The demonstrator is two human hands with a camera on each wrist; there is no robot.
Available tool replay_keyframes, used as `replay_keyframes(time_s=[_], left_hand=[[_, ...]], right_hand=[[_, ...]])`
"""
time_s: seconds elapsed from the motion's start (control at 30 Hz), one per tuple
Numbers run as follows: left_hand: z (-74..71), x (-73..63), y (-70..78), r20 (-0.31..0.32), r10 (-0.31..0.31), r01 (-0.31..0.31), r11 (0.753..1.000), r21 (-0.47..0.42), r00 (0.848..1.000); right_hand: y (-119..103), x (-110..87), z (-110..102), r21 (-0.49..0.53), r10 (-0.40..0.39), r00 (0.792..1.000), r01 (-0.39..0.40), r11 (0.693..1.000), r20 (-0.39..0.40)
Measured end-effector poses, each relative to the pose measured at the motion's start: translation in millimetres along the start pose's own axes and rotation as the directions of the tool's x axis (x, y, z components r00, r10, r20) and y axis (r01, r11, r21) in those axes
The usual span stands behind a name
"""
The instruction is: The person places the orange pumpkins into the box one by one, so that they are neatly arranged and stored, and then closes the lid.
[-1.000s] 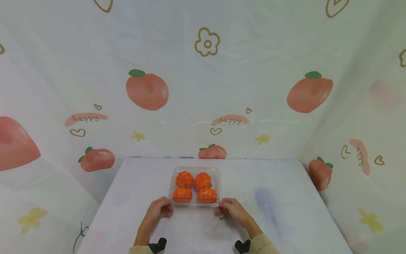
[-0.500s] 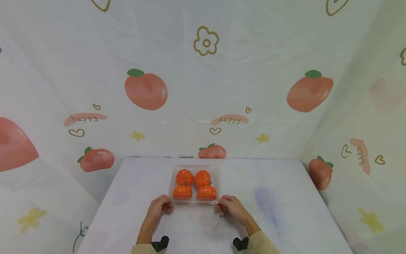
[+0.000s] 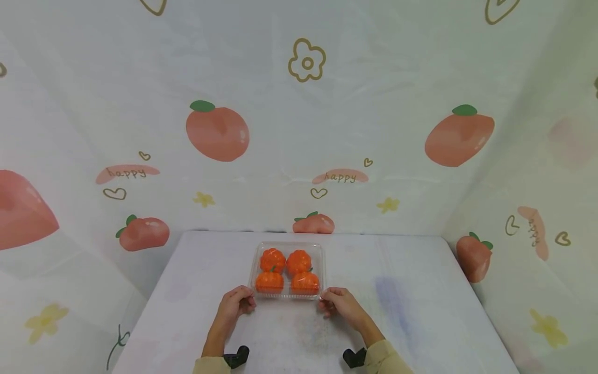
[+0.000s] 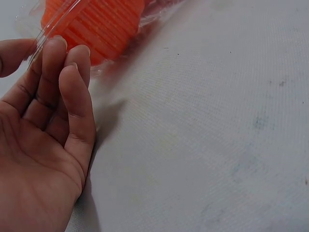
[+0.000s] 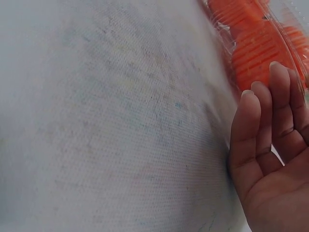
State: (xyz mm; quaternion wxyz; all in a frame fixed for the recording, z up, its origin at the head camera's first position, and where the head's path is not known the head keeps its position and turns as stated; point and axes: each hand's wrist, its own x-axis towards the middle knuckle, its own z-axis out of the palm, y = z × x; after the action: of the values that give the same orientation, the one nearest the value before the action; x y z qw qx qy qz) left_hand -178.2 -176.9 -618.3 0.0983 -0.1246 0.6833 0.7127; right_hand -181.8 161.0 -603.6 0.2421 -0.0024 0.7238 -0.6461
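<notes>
A clear plastic clamshell box (image 3: 289,297) lies on the table in the head view, its lid down over several orange toy pumpkins (image 3: 269,283) with green stems. My left hand (image 3: 237,303) pinches the rim at its near left corner. In the left wrist view, the thumb and fingers of that hand (image 4: 48,125) meet on the thin plastic edge, with a ribbed pumpkin (image 4: 96,31) just behind. At the near right corner my right hand (image 3: 343,306) pinches the rim. The right wrist view shows its fingers (image 5: 245,125) bent beside the box; the thumb is hidden there.
A white cloth with faint stains covers the table (image 3: 420,291). Behind and at both sides hangs a white curtain (image 3: 261,202) printed with fruit, hearts and flowers. Dark wrist straps (image 3: 236,357) show at both sleeves.
The box and both hands have shifted very slightly away from me, mostly in the first half second. Both hands keep their places at the near corners.
</notes>
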Motion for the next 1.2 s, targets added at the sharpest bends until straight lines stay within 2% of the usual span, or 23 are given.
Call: replay_keyframes(time_s=[0.37, 0.8, 1.0, 1.2], left_hand=[[1.6, 0.9, 0.4, -0.009, 0.015, -0.015, 1.0, 0.022, 1.0], [1.9, -0.1, 4.9, -0.013, 0.0, 0.001, 1.0, 0.025, 1.0], [0.3, -0.6, 8.6, 0.007, -0.014, 0.014, 0.999, 0.036, 1.0], [-2.7, -4.7, 12.4, 0.064, -0.04, 0.035, 0.995, 0.088, 0.997]], right_hand=[[1.9, 1.8, 0.5, 0.0, -0.014, 1.0, 0.014, 1.0, 0.003], [-0.8, 1.8, 0.5, -0.071, -0.023, 0.999, 0.021, 0.997, -0.038], [-3.6, -0.2, 2.6, -0.078, -0.023, 0.998, 0.018, 0.997, -0.054], [-4.8, -6.2, 3.0, -0.125, -0.014, 0.998, 0.006, 0.992, -0.064]])
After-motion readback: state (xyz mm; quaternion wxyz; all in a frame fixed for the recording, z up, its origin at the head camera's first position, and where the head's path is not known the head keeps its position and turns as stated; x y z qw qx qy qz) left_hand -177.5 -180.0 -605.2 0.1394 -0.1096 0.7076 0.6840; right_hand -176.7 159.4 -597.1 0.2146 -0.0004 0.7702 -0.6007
